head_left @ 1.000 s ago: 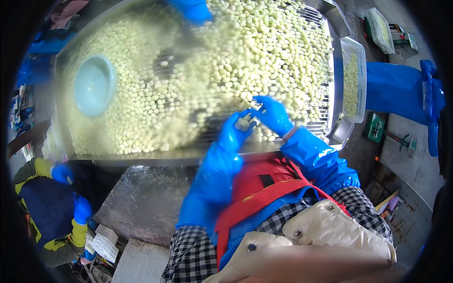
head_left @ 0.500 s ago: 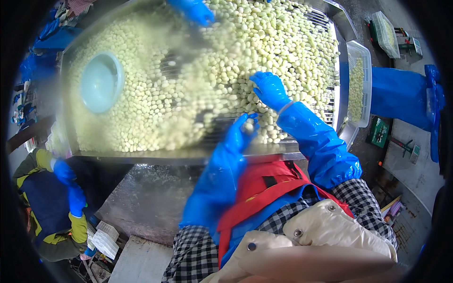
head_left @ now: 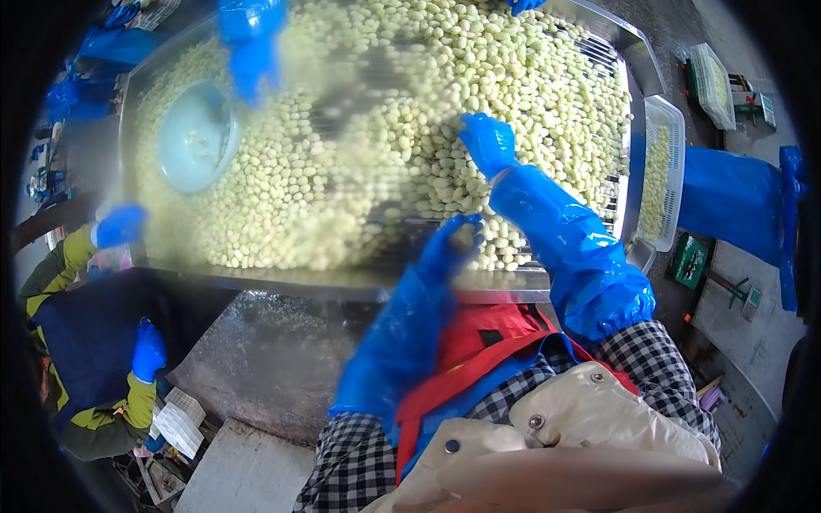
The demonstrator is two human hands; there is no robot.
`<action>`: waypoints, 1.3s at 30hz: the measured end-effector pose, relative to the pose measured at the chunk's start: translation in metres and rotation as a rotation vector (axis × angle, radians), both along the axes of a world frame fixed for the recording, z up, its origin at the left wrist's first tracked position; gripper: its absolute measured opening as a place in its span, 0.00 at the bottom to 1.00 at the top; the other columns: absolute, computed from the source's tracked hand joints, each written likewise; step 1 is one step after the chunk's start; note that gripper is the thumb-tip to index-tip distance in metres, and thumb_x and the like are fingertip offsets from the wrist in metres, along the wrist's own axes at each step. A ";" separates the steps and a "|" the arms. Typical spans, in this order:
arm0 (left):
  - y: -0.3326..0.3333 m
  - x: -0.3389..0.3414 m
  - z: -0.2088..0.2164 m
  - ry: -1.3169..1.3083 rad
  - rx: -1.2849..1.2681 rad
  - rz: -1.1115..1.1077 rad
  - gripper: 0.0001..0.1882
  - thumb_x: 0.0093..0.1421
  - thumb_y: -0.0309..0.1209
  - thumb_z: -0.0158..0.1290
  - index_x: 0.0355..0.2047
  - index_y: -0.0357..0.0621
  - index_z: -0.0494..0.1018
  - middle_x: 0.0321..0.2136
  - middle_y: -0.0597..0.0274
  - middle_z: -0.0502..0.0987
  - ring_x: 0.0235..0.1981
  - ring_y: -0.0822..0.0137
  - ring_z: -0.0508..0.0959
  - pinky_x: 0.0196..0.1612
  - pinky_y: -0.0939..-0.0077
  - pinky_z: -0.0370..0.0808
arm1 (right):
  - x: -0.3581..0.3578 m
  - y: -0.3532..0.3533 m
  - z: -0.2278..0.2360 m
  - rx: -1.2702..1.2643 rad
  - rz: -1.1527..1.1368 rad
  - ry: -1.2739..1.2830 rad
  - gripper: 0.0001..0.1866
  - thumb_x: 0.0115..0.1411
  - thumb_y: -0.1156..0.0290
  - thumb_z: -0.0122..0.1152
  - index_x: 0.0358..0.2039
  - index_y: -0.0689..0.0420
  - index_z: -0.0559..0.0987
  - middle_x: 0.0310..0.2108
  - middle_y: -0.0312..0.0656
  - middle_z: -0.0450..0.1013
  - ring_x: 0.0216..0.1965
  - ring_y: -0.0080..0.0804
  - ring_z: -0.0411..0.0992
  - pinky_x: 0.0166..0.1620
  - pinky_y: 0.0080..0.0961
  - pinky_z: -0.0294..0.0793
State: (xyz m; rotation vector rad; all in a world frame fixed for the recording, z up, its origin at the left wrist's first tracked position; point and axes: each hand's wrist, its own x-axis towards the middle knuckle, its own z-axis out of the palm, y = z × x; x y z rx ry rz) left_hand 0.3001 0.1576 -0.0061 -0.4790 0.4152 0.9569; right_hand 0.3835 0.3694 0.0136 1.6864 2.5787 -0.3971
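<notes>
Pale-green pieces | under right fingers, beside left fingers | both curled, can't tell grip

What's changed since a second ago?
The right hand moved forward from beside the left hand, onto the pale oval pieces. A co-worker's hand moved left toward the bowl, which now contains pieces. The left hand stayed at the front of the metal table; blur hides its grip.

Free air above the bean-like pieces between pale blue bowl and left hand; small gap between left hand and right hand. Co-worker's gloved hand blocks beyond bowl. Right sleeve crosses steel table's near rim. Right of sleeve: room over pieces, then white crate past table end.
</notes>
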 end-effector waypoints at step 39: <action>0.001 0.002 0.013 0.523 0.181 0.021 0.17 0.67 0.41 0.49 0.52 0.49 0.71 0.39 0.71 0.76 0.35 0.77 0.75 0.34 0.85 0.72 | 0.055 -0.127 0.039 -1.017 -0.471 0.976 0.14 0.57 0.71 0.66 0.44 0.60 0.80 0.37 0.40 0.79 0.36 0.24 0.76 0.43 0.22 0.77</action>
